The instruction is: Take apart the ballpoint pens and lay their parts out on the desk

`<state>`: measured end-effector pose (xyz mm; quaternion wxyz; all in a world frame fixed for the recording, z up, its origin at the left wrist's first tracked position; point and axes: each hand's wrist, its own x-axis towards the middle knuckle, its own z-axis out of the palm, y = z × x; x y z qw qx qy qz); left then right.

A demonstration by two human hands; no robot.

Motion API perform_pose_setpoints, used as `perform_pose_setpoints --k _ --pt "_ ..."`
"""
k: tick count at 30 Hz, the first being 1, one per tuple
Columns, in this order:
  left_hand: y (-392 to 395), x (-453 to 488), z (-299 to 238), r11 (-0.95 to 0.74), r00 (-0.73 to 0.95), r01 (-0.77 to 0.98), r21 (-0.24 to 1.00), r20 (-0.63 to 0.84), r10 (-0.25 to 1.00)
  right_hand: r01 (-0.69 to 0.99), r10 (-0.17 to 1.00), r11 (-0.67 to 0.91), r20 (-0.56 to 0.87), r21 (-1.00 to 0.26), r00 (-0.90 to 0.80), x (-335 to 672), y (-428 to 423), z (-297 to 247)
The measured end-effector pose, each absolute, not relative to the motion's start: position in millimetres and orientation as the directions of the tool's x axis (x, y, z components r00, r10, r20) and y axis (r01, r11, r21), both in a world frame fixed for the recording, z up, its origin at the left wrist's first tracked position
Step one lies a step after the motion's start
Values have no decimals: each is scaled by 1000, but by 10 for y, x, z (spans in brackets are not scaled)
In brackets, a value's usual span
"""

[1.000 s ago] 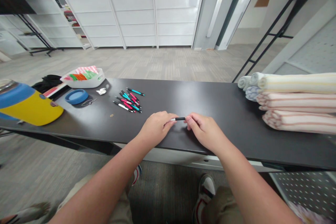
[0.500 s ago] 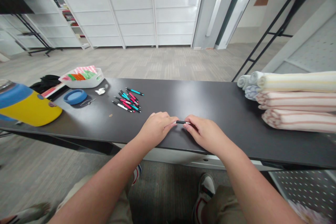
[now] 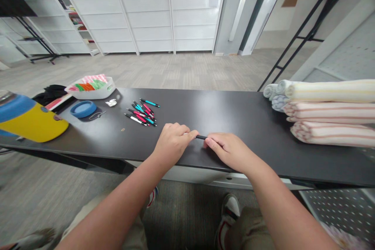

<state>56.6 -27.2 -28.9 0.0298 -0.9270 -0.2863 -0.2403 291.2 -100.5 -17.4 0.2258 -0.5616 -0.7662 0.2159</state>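
Both my hands rest on the black table (image 3: 240, 113) near its front edge and pinch one black pen (image 3: 201, 137) between them. My left hand (image 3: 172, 142) has its fingers closed on the pen's left end. My right hand (image 3: 227, 149) has its fingers closed on the right end. Only a short black stretch of the pen shows between the fingertips. A loose pile of several teal, pink and black pens (image 3: 142, 111) lies on the table to the left, beyond my left hand.
A white basket (image 3: 93, 86) of coloured items, a blue round lid (image 3: 83, 108) and a small white object (image 3: 111, 102) lie at the left. A yellow and blue container (image 3: 29, 121) lies at the far left. Rolled striped towels (image 3: 328, 113) are stacked at the right.
My two hands have drawn closer together along the pen, so less of it shows between them. The white part at its left end is now hidden.
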Motion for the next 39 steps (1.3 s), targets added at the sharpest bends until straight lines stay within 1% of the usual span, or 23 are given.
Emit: perform_pose_setpoints --k 3,7,10,13,15,17,19,22,25,28,30,33,36,39 --pt "-288 573 -294 -839 728 541 49 472 497 732 959 283 156 -620 -238 2925 -996 -194" --pt "-290 584 -301 -850 746 525 46 457 485 750 946 325 195 -576 -260 2935 -973 -245" --pt "-319 574 -307 -871 775 491 -26 469 423 766 955 295 178 -571 -236 2936 -963 -256" --pt "-355 563 -309 -883 798 463 -77 470 378 746 969 244 131 -620 -209 2937 -964 -232" --pt "-354 568 -308 -873 783 484 -69 480 396 727 974 220 107 -651 -199 2938 -971 -212" --pt "-328 583 -308 -854 756 519 -35 486 439 724 975 217 109 -655 -193 2936 -979 -202" --pt "-290 601 -311 -846 748 532 5 466 473 742 971 236 132 -628 -197 2928 -986 -207" --pt "-259 605 -324 -861 775 509 20 423 469 769 970 241 155 -593 -185 2901 -994 -226" --pt "-294 574 -346 -860 775 508 -37 455 438 740 987 159 115 -654 -110 2856 -999 -240" --pt "-367 538 -355 -851 755 515 -105 526 392 635 999 49 39 -771 -29 2809 -1006 -249" --pt "-398 534 -351 -846 743 518 -124 555 373 557 1000 6 5 -831 -3 2787 -1011 -248" --pt "-380 564 -339 -841 731 533 -94 551 401 535 999 41 40 -844 -13 2780 -1017 -230" --pt "-316 602 -331 -842 724 540 2 509 466 594 993 113 107 -797 -45 2799 -1020 -202" --pt "-275 609 -334 -854 736 516 67 476 482 641 984 175 162 -747 -80 2818 -1019 -199"
